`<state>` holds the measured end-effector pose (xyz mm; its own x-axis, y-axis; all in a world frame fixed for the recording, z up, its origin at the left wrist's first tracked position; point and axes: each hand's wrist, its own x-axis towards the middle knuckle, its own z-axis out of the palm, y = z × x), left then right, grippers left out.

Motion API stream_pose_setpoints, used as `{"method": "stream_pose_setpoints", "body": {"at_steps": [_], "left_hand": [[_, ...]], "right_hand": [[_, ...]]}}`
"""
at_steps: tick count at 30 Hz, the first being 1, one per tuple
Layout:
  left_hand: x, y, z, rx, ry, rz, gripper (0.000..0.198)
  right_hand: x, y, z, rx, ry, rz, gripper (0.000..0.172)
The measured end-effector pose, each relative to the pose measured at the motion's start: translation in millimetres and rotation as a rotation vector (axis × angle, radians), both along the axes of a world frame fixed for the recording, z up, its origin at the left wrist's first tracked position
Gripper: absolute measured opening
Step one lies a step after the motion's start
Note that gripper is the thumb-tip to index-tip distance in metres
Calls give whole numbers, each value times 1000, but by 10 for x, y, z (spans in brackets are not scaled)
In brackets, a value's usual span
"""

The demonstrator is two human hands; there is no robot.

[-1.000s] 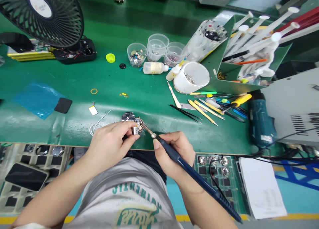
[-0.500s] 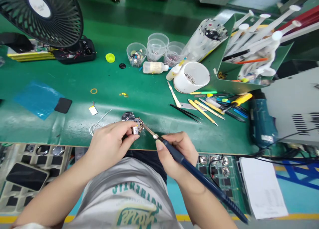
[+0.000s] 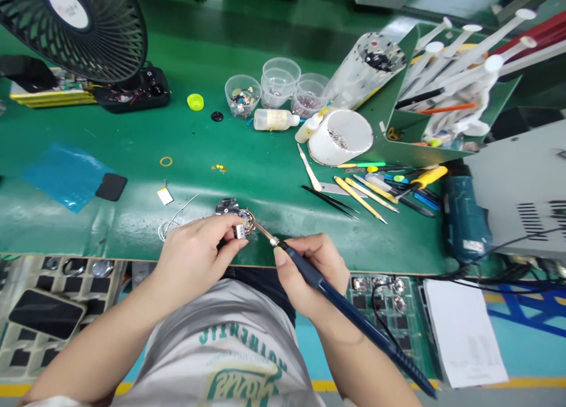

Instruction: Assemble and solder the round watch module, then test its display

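Observation:
Between the thumb and fingers of my left hand [image 3: 198, 245] is a small silvery-white battery [image 3: 240, 231], held over a round watch-like case [image 3: 248, 218] with a circuit inside. My right hand [image 3: 312, 271] is closed round the dark blue handle of a soldering iron [image 3: 329, 292]. The iron's metal tip reaches the right rim of the case; whether it touches cannot be made out. A round black cover [image 3: 227, 206] lies against the case on its left. Thin white solder wire [image 3: 170, 225] lies coiled beside my left hand. Another small battery [image 3: 165, 195] rests farther left.
A black fan [image 3: 101, 35] stands at the back left. Clear cups [image 3: 243, 95], a white tub [image 3: 340, 137] and a tool holder [image 3: 424, 150] line the back. Tweezers [image 3: 329, 202] and several picks lie right. Trays [image 3: 48, 348] sit below the bench edge.
My right hand and the soldering iron's handle have shifted very slightly left. My left hand keeps its hold on the battery in the same place.

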<state>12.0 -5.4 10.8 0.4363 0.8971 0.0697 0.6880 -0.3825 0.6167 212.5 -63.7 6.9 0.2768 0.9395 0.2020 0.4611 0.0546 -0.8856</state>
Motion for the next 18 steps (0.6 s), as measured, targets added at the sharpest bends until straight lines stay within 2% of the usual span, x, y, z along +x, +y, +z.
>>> {"method": "stream_pose_setpoints", "body": {"at_steps": [8,18], "left_hand": [[-5,8,2,10,-9,-9,20],[-15,3,-3,8,-10,-29,21]], "right_hand": [[67,1,-100,74,-28,54,12],[17,-10,-11,12,-9,21,12]]}}
